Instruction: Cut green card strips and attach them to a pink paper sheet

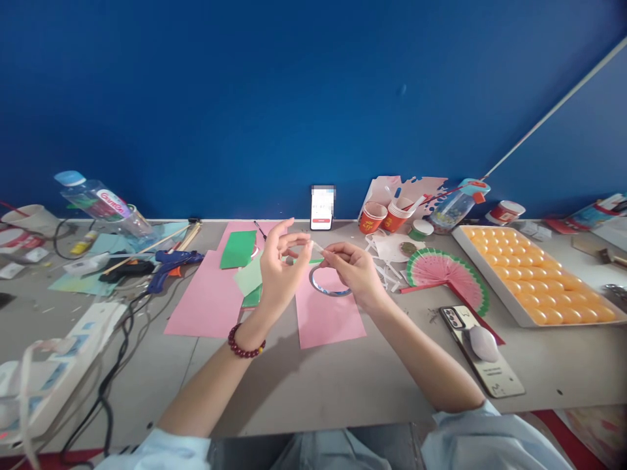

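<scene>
A short whitish strip of tape (318, 247) spans the gap between my two hands, above the table. My left hand (283, 264) pinches its one end between thumb and index finger, the other fingers raised and apart. My right hand (353, 269) is closed at the other end, with a roll of tape (327, 291) hanging from its curled fingers; the roll's inside is blue and white. Below lies a pink sheet (329, 326). Left of my left hand are a dark green piece (238, 249) and a light green piece (249, 279) on more pink paper (203, 303).
A propped phone (321, 209) stands against the blue wall. To the right are red paper cups (372, 219), a watermelon-pattern fan (443, 271), a phone (482, 365) and a tray of orange balls (539, 274). Leftward lie a glue gun (169, 267), cables, a bottle (100, 199) and a power strip (73, 362).
</scene>
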`<state>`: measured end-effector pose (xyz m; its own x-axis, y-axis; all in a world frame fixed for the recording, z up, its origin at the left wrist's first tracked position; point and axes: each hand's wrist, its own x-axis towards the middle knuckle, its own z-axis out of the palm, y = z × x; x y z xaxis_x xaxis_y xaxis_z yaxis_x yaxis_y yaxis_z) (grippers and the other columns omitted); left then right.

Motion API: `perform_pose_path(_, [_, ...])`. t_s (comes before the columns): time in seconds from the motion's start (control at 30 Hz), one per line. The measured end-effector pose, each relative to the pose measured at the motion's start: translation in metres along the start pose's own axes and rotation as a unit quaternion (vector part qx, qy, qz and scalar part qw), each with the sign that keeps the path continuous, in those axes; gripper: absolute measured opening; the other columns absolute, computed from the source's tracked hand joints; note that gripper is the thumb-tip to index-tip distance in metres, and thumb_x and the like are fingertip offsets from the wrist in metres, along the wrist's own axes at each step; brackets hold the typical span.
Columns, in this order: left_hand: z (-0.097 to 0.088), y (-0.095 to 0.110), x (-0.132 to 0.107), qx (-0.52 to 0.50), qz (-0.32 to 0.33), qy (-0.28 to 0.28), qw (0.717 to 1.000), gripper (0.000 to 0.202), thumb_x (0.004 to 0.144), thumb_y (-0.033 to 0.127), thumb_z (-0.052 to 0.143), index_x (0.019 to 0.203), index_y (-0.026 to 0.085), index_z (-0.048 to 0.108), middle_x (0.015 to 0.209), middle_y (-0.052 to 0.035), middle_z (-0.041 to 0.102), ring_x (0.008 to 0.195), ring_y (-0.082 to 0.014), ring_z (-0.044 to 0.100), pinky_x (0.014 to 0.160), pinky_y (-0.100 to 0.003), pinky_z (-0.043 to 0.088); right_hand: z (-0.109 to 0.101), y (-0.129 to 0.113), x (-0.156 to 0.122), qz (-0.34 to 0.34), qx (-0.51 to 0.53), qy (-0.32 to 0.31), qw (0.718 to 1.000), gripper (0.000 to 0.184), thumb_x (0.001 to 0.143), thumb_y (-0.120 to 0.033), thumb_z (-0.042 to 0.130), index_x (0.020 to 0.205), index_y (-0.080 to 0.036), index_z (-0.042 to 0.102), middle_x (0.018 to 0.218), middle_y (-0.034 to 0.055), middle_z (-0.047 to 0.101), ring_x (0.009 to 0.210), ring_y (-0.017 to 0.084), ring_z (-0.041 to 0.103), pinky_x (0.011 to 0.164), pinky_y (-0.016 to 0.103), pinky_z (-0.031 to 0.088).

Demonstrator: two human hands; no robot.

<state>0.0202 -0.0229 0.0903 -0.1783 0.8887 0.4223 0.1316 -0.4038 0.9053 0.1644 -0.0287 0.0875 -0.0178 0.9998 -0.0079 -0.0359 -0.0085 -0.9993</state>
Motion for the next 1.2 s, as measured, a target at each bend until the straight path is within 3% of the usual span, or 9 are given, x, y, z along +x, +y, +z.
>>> perform_pose_path(0.2, [-0.003, -0.011, 0.005, 0.021, -0.029, -0.092, 0.995, 0.014, 0.077, 0.035, 0.07, 0.081, 0.022, 0.072, 0.094, -0.0045, 0.068, 0.086, -0.0162, 0.063, 0.07, -0.027, 0.048, 0.0, 0.003, 0.001, -0.003, 0.007, -0.002, 1.0, 0.035, 0.072, -0.048, 0.071, 0.084, -0.015, 0.066, 0.068, 0.0034, 0.068, 0.047, 0.007, 0.049, 0.043, 0.021, 0.031])
perform_pose_path(0.37, [0.0, -0.014, 0.004, -0.034, -0.048, -0.077, 0.995, 0.018, 0.073, 0.035, 0.074, 0.065, 0.02, 0.069, 0.081, -0.0026, 0.062, 0.073, -0.014, 0.059, 0.063, -0.027, 0.046, 0.002, 0.003, 0.001, -0.004, 0.006, -0.009, 1.0, 0.036, 0.072, -0.049, 0.07, 0.084, -0.015, 0.067, 0.069, 0.0039, 0.068, 0.048, 0.008, 0.05, 0.044, 0.021, 0.034])
perform_pose_path(0.63, [0.009, -0.008, -0.003, -0.102, -0.063, -0.006, 0.993, 0.012, 0.074, 0.029, 0.071, 0.064, 0.021, 0.07, 0.079, -0.0014, 0.059, 0.077, -0.0137, 0.057, 0.065, -0.026, 0.045, 0.004, -0.004, -0.004, -0.008, -0.001, -0.014, 1.0, 0.035, 0.071, -0.048, 0.072, 0.083, -0.015, 0.068, 0.073, 0.0058, 0.071, 0.05, 0.009, 0.053, 0.045, 0.021, 0.036])
perform_pose_path(0.8, [0.008, -0.009, -0.004, -0.094, -0.058, -0.035, 0.993, 0.019, 0.082, 0.035, 0.063, 0.069, 0.022, 0.07, 0.084, -0.0044, 0.066, 0.085, -0.0177, 0.061, 0.069, -0.028, 0.048, 0.004, -0.003, -0.004, -0.01, 0.008, -0.014, 1.0, 0.037, 0.071, -0.049, 0.071, 0.084, -0.015, 0.068, 0.079, 0.0074, 0.072, 0.051, 0.009, 0.054, 0.045, 0.021, 0.036])
perform_pose_path(1.0, [0.002, -0.004, 0.001, -0.043, -0.059, -0.104, 0.992, 0.037, 0.09, 0.045, 0.05, 0.069, 0.02, 0.069, 0.088, -0.0054, 0.069, 0.083, -0.0174, 0.062, 0.071, -0.029, 0.048, 0.004, -0.002, -0.004, -0.003, 0.017, -0.014, 1.0, 0.038, 0.071, -0.05, 0.071, 0.084, -0.015, 0.066, 0.07, 0.0055, 0.069, 0.056, 0.012, 0.058, 0.044, 0.02, 0.036])
perform_pose_path(1.2, [0.004, -0.005, -0.001, -0.044, -0.039, -0.09, 0.994, 0.024, 0.078, 0.039, 0.067, 0.066, 0.019, 0.068, 0.079, -0.004, 0.066, 0.076, -0.0168, 0.061, 0.065, -0.027, 0.05, 0.005, 0.001, -0.003, -0.005, 0.036, -0.014, 0.999, 0.036, 0.073, -0.049, 0.07, 0.086, -0.016, 0.065, 0.075, 0.006, 0.07, 0.055, 0.01, 0.057, 0.043, 0.02, 0.031])
